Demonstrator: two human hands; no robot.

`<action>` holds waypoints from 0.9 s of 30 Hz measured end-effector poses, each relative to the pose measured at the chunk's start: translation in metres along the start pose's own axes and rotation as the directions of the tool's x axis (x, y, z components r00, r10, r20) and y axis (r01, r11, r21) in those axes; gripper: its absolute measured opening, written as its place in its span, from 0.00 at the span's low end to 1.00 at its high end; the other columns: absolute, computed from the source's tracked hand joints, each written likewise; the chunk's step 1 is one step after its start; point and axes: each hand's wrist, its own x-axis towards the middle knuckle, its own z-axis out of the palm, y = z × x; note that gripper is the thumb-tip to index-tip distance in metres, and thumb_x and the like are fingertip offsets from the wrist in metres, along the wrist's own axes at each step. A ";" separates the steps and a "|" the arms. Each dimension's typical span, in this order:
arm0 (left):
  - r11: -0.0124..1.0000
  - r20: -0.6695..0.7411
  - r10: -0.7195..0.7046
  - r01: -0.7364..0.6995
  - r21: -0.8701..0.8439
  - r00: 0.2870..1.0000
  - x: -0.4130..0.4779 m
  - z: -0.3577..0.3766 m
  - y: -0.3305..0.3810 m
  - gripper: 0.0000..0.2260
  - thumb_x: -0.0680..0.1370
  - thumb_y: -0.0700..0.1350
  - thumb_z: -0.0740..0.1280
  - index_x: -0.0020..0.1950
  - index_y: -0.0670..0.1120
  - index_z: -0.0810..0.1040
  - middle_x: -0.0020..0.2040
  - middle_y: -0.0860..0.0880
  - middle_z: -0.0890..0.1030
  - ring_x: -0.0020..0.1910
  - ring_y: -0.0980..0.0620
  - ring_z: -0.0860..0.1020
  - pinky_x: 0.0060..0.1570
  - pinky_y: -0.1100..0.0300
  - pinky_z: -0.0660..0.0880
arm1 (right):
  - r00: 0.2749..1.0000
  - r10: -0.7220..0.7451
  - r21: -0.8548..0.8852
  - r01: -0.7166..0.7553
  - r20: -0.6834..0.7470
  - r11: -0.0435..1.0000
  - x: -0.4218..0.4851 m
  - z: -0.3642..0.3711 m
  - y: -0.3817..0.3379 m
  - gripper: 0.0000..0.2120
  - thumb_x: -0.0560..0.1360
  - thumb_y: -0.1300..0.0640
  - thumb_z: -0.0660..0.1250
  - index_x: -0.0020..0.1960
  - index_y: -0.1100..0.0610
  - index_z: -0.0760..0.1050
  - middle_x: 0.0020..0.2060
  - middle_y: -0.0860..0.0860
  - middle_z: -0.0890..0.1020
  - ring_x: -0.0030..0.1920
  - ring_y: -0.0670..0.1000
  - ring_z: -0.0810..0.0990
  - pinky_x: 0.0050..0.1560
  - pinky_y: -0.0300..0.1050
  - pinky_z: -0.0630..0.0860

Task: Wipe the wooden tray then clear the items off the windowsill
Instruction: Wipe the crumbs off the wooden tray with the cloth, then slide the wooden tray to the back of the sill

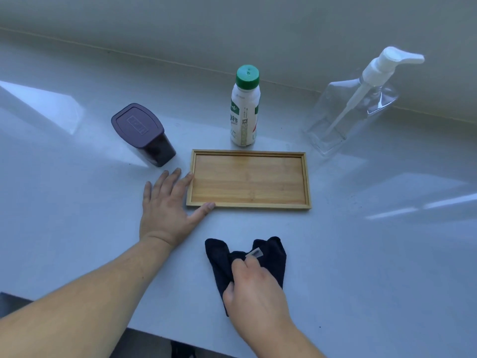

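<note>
On the far left of the windowsill stands a dark purple container with its lid on. Near it, the left hand lies flat with fingers spread wide, holding nothing; its pointer finger and thumb touch the left end of the wooden tray. The tray sits in the middle and has nothing in it. Just behind it stands a white bottle with a green cap. In front of the tray, the right hand has its fingers pinched on a dark cloth. Far right stands a clear pump bottle
</note>
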 end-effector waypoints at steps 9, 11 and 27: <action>1.000 0.006 -0.004 0.004 0.014 1.000 0.003 0.003 -0.003 0.43 0.72 0.82 0.53 0.79 0.56 0.66 0.81 0.50 0.65 0.82 0.49 0.55 0.81 0.41 0.45 | 0.907 0.357 0.503 -0.207 -0.223 0.839 0.044 -0.078 0.077 0.15 0.73 0.36 0.66 0.57 0.39 0.76 0.51 0.38 0.80 0.48 0.39 0.79 0.48 0.45 0.77; 1.000 0.007 0.004 -0.004 0.016 1.000 0.002 0.003 -0.004 0.42 0.73 0.81 0.54 0.79 0.56 0.66 0.81 0.50 0.66 0.82 0.49 0.55 0.81 0.40 0.45 | 0.826 0.468 0.583 -0.221 -0.315 0.782 0.062 -0.092 0.101 0.22 0.77 0.40 0.67 0.69 0.42 0.71 0.61 0.42 0.77 0.59 0.46 0.76 0.57 0.49 0.74; 0.714 0.410 -0.175 0.402 -0.573 0.895 0.013 -0.058 0.042 0.35 0.68 0.63 0.62 0.77 0.61 0.66 0.72 0.53 0.76 0.68 0.49 0.75 0.57 0.52 0.71 | 0.774 0.631 0.896 -0.252 -0.039 0.365 0.067 -0.108 0.079 0.28 0.68 0.24 0.53 0.61 0.39 0.70 0.52 0.36 0.75 0.54 0.44 0.74 0.60 0.50 0.64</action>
